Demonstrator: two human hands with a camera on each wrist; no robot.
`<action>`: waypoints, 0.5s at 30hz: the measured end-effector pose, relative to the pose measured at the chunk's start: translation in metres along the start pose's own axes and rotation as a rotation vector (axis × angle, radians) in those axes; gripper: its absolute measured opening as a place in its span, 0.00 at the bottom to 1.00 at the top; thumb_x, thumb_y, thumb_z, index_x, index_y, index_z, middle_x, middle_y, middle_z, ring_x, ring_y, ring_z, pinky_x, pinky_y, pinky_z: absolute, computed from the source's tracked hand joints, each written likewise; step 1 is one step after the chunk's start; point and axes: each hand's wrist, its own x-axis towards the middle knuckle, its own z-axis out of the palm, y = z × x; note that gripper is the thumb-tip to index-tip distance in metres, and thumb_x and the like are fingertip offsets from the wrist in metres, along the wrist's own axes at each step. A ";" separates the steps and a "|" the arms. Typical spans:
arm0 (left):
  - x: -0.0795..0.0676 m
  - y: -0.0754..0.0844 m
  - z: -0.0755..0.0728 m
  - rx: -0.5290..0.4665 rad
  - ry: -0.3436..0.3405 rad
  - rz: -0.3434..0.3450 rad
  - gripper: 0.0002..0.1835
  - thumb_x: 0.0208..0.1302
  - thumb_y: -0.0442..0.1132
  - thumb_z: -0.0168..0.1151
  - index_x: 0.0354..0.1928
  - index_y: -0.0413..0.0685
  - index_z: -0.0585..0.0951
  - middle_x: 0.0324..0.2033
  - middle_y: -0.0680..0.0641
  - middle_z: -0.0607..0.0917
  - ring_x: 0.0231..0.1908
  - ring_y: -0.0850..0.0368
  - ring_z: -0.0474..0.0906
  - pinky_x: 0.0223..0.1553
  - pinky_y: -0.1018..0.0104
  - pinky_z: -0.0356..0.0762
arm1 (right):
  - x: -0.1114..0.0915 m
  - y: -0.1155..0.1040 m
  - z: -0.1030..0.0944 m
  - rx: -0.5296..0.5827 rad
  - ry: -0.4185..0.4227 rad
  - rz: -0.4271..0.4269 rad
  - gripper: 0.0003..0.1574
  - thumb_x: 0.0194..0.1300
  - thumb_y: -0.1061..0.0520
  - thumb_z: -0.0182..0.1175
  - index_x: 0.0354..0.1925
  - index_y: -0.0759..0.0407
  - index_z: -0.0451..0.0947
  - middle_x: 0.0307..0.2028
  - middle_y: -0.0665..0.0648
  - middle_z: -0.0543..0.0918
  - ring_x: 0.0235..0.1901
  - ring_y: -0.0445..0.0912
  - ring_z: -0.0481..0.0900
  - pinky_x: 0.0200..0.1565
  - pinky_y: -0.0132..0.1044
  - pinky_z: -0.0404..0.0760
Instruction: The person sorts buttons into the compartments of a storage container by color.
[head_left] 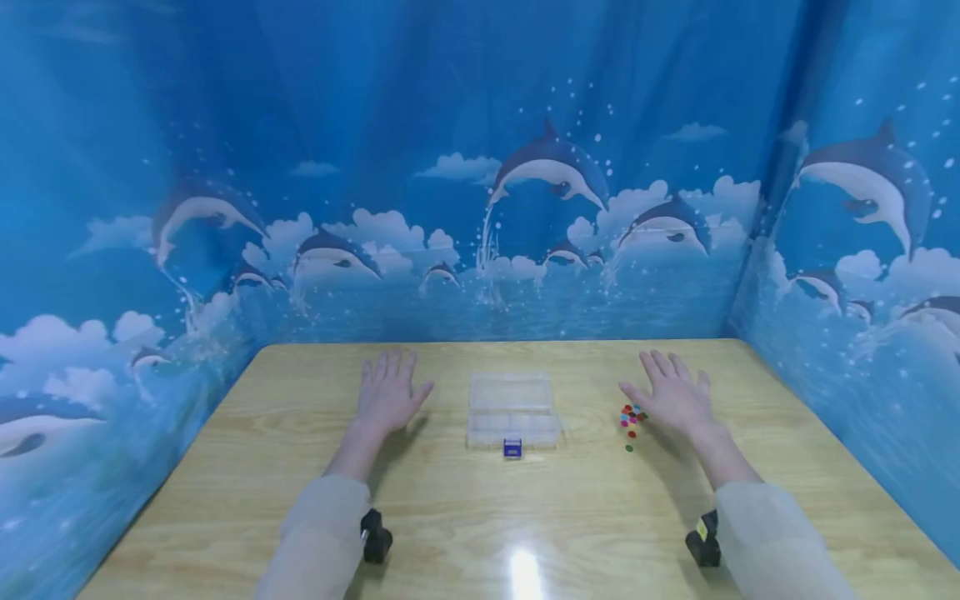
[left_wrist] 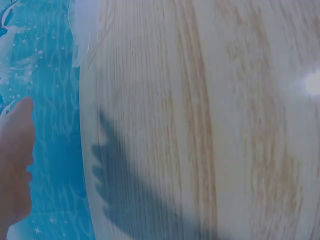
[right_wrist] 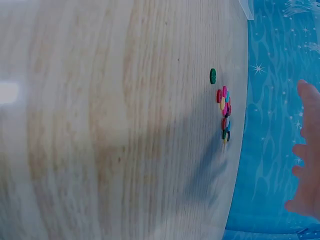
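Discs (head_left: 632, 420), multicoloured, perhaps plastic: eight o'clock from spread right hand (head_left: 677, 402) | likely light, stiff, slippery; pinch rims | clear rectangular plastic box (head_left: 513, 412): discs' nine o'clock, likely brittle | left hand (head_left: 388, 402) spread

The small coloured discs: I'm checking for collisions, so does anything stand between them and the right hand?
Nothing visible does. The right hand hovers above the table, close to the small coloured discs, and neither the head view nor the right wrist view shows any object between.
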 end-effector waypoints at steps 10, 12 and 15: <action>-0.002 0.020 -0.010 0.049 0.029 0.051 0.31 0.69 0.54 0.44 0.62 0.35 0.65 0.59 0.35 0.69 0.62 0.38 0.60 0.64 0.43 0.44 | -0.007 0.000 -0.010 0.045 0.113 -0.030 0.44 0.67 0.39 0.48 0.64 0.72 0.57 0.60 0.76 0.61 0.60 0.70 0.55 0.56 0.68 0.49; -0.003 0.023 -0.009 0.058 0.040 0.068 0.29 0.69 0.53 0.44 0.60 0.34 0.68 0.56 0.35 0.72 0.59 0.39 0.64 0.63 0.44 0.49 | -0.008 0.002 -0.012 0.067 0.114 -0.031 0.41 0.67 0.42 0.49 0.63 0.73 0.58 0.59 0.77 0.62 0.58 0.71 0.56 0.55 0.68 0.52; -0.005 0.028 -0.011 0.059 0.050 0.091 0.27 0.69 0.52 0.45 0.54 0.34 0.71 0.50 0.35 0.76 0.54 0.39 0.69 0.60 0.45 0.57 | -0.009 0.004 -0.014 0.100 0.111 -0.027 0.37 0.67 0.46 0.51 0.61 0.73 0.60 0.57 0.77 0.63 0.57 0.71 0.59 0.53 0.68 0.56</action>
